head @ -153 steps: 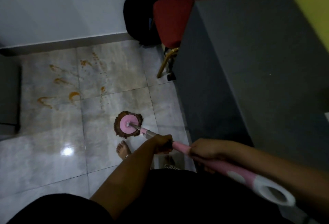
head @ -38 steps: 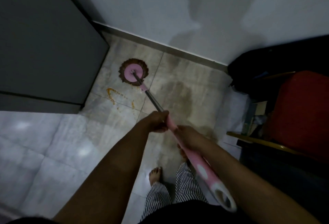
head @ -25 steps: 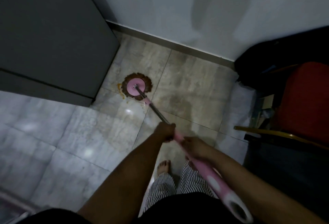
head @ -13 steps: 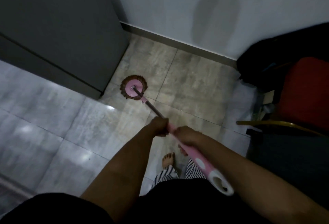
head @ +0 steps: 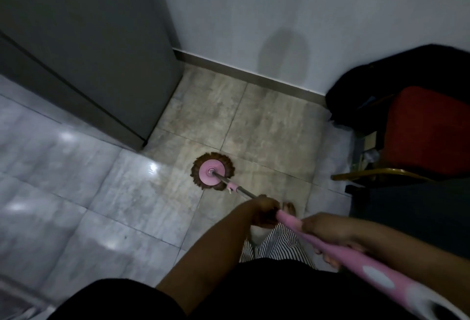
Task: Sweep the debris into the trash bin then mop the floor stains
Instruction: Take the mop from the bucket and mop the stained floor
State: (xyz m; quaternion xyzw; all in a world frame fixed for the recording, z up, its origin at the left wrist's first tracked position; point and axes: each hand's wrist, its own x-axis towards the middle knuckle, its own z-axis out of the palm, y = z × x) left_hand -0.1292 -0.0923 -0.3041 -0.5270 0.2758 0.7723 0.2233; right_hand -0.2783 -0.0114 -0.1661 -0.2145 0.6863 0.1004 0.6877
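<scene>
A round mop head [head: 212,174] with a pink disc and brown fringe rests flat on the tiled floor [head: 142,192], just ahead of my bare foot [head: 288,209]. Its metal and pink handle [head: 338,251] slants back to the lower right. My left hand [head: 264,211] is shut on the handle where the metal meets the pink grip. My right hand [head: 328,230] grips the pink part further back. The tiles beyond the mop head look dull, wet and brownish; no orange stain shows.
A tall grey cabinet [head: 84,40] stands at the left, its corner close to the mop head. A white wall with a skirting board runs behind. A red chair [head: 427,129] with a gold frame and a black bag [head: 396,78] stand at the right.
The mop head has been pulled back from beside the cabinet corner toward my foot. The orange stain seen 1.5 s ago is gone. Both hands keep their grip.
</scene>
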